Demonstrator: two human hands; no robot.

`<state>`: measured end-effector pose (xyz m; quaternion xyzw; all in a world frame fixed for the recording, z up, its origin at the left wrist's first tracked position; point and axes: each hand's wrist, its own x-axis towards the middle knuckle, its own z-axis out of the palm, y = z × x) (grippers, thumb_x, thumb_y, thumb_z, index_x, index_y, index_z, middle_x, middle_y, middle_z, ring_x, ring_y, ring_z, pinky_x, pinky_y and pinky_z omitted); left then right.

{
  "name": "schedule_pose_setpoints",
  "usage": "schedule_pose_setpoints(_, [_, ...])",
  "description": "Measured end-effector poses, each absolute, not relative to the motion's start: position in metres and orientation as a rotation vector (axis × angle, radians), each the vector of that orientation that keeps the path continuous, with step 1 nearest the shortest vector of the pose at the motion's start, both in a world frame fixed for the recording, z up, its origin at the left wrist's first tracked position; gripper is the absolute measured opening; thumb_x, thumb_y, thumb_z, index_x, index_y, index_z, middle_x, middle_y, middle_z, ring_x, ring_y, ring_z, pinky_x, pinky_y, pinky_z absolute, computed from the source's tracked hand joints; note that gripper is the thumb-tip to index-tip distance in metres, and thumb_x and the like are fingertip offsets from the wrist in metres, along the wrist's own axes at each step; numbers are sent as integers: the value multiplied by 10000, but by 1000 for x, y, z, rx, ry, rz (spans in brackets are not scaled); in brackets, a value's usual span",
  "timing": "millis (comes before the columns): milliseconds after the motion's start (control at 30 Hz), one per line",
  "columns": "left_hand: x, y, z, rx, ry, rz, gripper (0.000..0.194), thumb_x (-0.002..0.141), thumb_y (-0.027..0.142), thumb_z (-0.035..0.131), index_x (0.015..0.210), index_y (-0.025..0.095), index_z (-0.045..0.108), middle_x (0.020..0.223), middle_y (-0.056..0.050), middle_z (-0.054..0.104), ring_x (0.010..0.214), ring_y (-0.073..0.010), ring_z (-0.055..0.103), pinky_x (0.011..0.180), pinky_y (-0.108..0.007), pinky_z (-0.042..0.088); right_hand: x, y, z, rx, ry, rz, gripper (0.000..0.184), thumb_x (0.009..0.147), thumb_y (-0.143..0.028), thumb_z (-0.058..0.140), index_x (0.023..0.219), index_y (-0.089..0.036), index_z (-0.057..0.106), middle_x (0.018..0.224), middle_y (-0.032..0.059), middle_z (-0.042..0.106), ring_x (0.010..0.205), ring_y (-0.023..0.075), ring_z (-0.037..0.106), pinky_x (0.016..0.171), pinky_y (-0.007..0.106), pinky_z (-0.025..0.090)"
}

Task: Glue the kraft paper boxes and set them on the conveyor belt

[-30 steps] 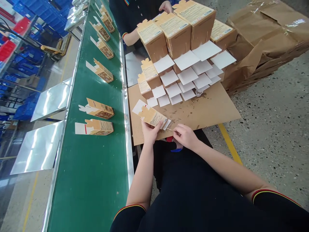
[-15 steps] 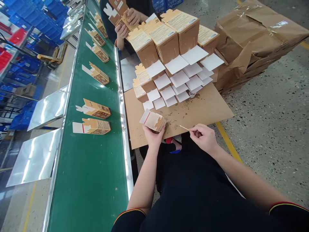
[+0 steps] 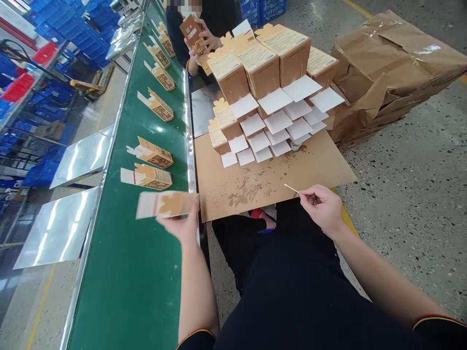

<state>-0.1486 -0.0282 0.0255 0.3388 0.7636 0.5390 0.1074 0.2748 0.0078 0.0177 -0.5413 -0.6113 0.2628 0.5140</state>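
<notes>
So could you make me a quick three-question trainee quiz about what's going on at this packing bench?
1. True or false: the left hand holds a carton over the green belt.
2. What does the right hand pinch? A) scissors B) a thin stick C) a tape roll
3. Fill in: the stained brown board bears stacked cartons with open ____ flaps.

Key: 1 true; 2 B; 3 white.

matt cardboard carton (image 3: 166, 204), thin wooden stick (image 3: 292, 188), stained fibreboard sheet (image 3: 321, 163)
</notes>
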Motion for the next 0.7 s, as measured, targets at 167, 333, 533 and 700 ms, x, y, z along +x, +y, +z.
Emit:
schedule_pose_setpoints(167, [-244, -81, 30, 646, 2613, 1657, 962, 615, 376, 1053, 1317, 273, 403, 1504, -159, 624, 1409, -401, 728, 1169, -681, 641, 271, 19, 17, -1256, -1479, 634, 168, 988, -298, 763, 829, -262, 802, 739, 31, 713, 596, 169, 623, 535, 321, 553])
schedule_pose_setpoints(333, [-231, -99, 25, 482, 2616, 1612, 978, 604, 276, 988, 1329, 304, 332, 1553, -155, 534, 1542, -383, 597, 1333, -655, 484, 273, 33, 19, -1251, -1528, 586, 163, 987, -312, 761, 835, -265, 797, 740, 36, 722, 600, 179, 631, 539, 331, 560])
schedule_pose_setpoints(533, [-174, -92, 37, 983, 2764, 1877, 593, 828, 340, 761, 1227, 343, 323, 1431, -94, 485, 1440, -367, 590, 1271, -664, 499, 312, 78, 34, -1304, -1645, 308, 127, 961, -217, 737, 855, -267, 787, 725, 48, 691, 610, 213, 618, 570, 382, 541])
schedule_pose_setpoints(700, [-143, 21, 58, 1180, 2115, 2014, 446, 852, 334, 729, 1182, 290, 433, 1260, -64, 547, 1257, -299, 664, 1224, -585, 530, 333, 134, 44, -1411, -1867, 247, 179, 944, -167, 699, 791, -260, 681, 772, 56, 659, 731, 219, 632, 703, 374, 543])
